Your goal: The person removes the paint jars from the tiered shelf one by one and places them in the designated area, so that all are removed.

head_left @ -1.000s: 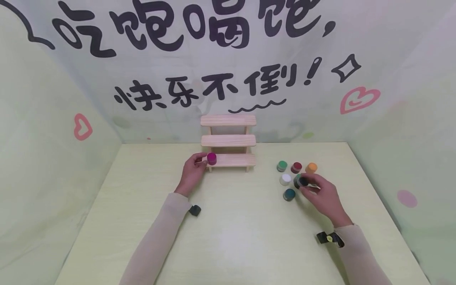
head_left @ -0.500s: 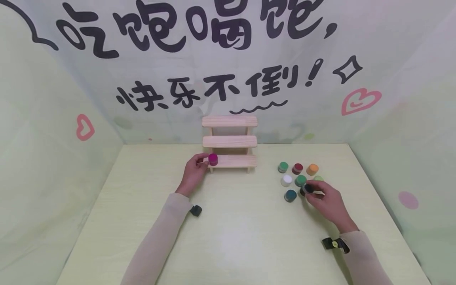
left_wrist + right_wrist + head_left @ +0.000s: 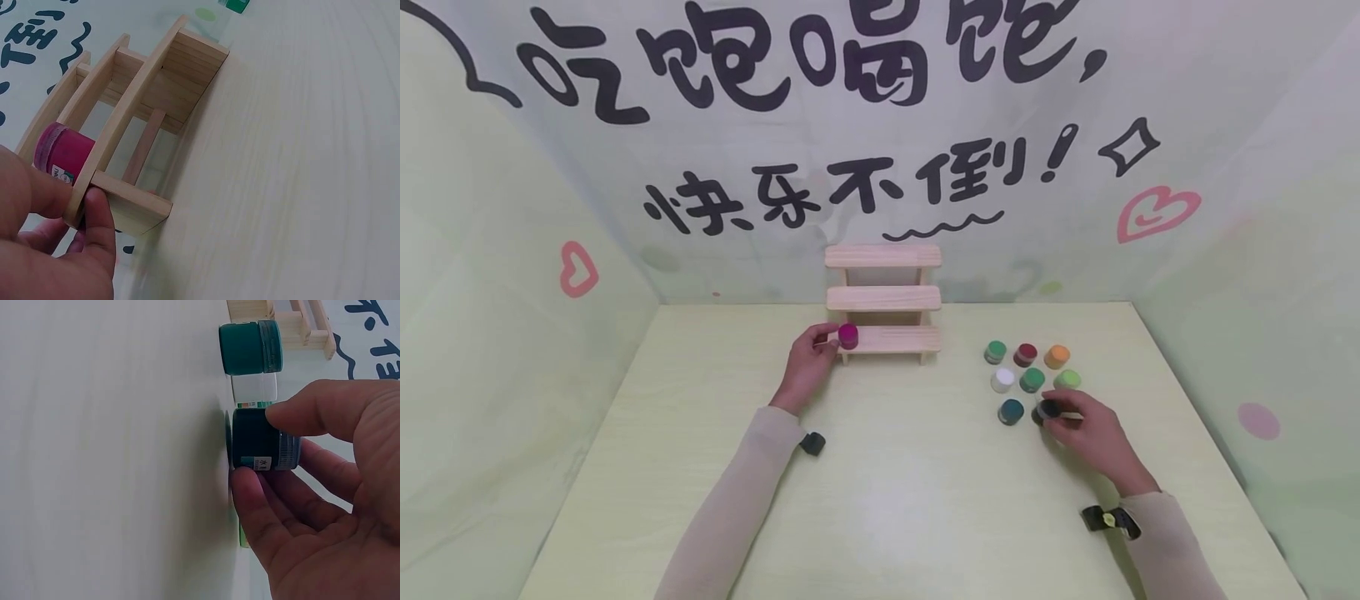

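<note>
My left hand (image 3: 807, 365) is at the left end of a three-step wooden stand (image 3: 895, 337). In the left wrist view its thumb and fingers pinch the end of the lowest board (image 3: 122, 119). On that step sits a magenta paint jar (image 3: 65, 150), right by the thumb. Over on the right, my right hand (image 3: 1093, 433) holds a very dark, blackish paint jar (image 3: 255, 437) between thumb and fingers. That jar is upright at the table surface; whether its base fully touches cannot be told. A dark teal jar (image 3: 1011, 412) stands beside it.
Behind the dark jar stand several more paint jars: white (image 3: 1002, 380), green (image 3: 1032, 380), light green (image 3: 1067, 380), another green (image 3: 996, 352), dark red (image 3: 1026, 354) and orange (image 3: 1057, 357). A printed cloth (image 3: 737, 267) hangs behind the table.
My right hand has brought the dark jar from over the middle green jar toward me and down to the table. The light green jar has come into sight. My left hand stays put.
</note>
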The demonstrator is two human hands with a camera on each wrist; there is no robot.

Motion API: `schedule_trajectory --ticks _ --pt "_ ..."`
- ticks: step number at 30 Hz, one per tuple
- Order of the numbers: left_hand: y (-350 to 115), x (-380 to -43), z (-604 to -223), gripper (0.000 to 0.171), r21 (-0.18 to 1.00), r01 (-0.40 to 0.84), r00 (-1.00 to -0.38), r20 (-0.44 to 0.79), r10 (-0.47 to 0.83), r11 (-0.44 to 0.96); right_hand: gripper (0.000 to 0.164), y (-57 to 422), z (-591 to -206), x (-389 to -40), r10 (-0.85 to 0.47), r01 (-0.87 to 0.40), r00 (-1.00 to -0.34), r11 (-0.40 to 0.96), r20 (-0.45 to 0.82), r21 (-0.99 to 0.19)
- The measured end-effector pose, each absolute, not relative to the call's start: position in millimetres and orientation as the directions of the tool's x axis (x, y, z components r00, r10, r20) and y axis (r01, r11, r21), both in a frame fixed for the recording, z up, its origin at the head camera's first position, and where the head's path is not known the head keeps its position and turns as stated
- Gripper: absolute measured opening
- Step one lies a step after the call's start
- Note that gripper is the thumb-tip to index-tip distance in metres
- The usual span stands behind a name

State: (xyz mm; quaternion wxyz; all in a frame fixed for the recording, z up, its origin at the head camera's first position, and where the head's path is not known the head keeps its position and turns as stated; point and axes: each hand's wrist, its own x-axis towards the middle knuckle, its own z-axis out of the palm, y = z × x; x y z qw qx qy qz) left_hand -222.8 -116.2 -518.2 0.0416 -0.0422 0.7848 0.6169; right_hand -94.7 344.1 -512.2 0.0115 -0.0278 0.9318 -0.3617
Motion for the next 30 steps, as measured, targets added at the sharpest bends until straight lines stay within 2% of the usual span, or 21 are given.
schedule_trajectory --ticks 19,24,30 --pt "-114 -222 -517 0.033 0.968 -0.113 -0.993 -0.115 -0.005 0.225 0.048 343 -494 -93 -0.028 0.002 -0.999 0.747 -0.034 -0.665" --pt "-115 -222 -517 0.033 0.964 -0.136 -0.991 -0.136 -0.016 0.228 0.046 341 -486 -96 -0.026 -0.028 -1.0 0.741 0.013 -0.671" --pt "-117 -222 -518 0.033 0.961 -0.149 -0.989 -0.147 -0.026 0.232 0.038 331 -476 -103 -0.025 -0.115 -0.99 0.718 0.14 -0.686"
